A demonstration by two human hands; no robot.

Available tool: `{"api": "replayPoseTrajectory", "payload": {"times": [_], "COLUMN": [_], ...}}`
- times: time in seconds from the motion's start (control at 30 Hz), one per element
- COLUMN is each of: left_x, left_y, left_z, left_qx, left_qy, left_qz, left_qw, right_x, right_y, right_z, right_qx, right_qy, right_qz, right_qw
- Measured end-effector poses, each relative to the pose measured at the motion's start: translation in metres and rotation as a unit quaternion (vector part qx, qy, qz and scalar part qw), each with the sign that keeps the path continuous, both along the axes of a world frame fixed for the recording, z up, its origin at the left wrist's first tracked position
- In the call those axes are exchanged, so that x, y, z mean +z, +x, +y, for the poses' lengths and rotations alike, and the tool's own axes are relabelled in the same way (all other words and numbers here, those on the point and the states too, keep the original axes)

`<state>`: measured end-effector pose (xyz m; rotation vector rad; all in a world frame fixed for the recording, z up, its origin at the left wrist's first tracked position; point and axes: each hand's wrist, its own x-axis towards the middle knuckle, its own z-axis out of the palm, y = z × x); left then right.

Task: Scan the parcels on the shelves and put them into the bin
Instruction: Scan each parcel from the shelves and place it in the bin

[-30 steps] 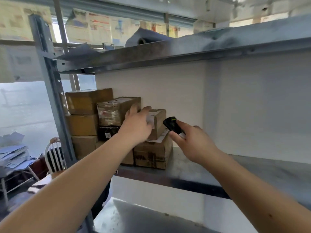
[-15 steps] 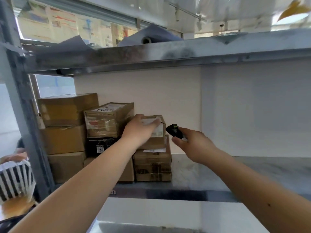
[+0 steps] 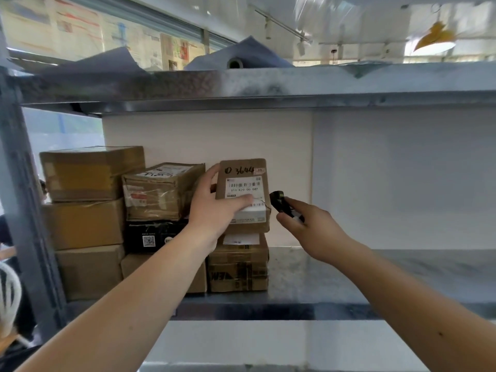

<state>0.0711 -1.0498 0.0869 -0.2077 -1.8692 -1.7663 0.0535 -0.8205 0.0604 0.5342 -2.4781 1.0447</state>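
While the left hand [image 3: 214,210] grips a tilted-up small parcel [image 3: 243,193] atop the stacked boxes [image 3: 107,210], the right hand [image 3: 311,230] pinches a black scanner [image 3: 279,201] just beside its label; both work over a grey metal shelf [image 3: 349,272] backed by a white wall [image 3: 375,170], with paper-covered windows [image 3: 80,30] above

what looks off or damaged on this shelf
The middle parcel on top of the black box is scuffed, with wrinkled tape, and sits slightly askew. The small parcel is tipped up only because the left hand holds it for the scanner in the right hand.
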Motion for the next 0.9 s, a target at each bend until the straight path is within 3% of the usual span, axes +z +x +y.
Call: {"api": "replayPoseTrajectory", "payload": {"times": [0.2, 0.37, 0.73, 0.9], "left_x": [-0.008, -0.016, -0.025, -0.030], "left_y": [0.005, 0.009, 0.007, 0.005], "left_z": [0.009, 0.013, 0.020, 0.019], "left_qx": [-0.067, -0.065, 0.090, 0.165], "left_qy": [-0.089, -0.149, -0.270, -0.304], "left_qz": [0.055, 0.082, 0.139, 0.151], "left_qw": [0.992, 0.983, 0.949, 0.926], "right_x": [0.001, 0.003, 0.007, 0.005], "right_y": [0.012, 0.020, 0.046, 0.063], "right_z": [0.018, 0.031, 0.060, 0.068], "right_qx": [0.005, 0.000, 0.013, 0.033], "right_qy": [0.008, 0.028, 0.037, 0.088], "right_qz": [-0.003, -0.009, -0.058, -0.089], "right_qw": [1.000, 1.000, 0.998, 0.992]}}
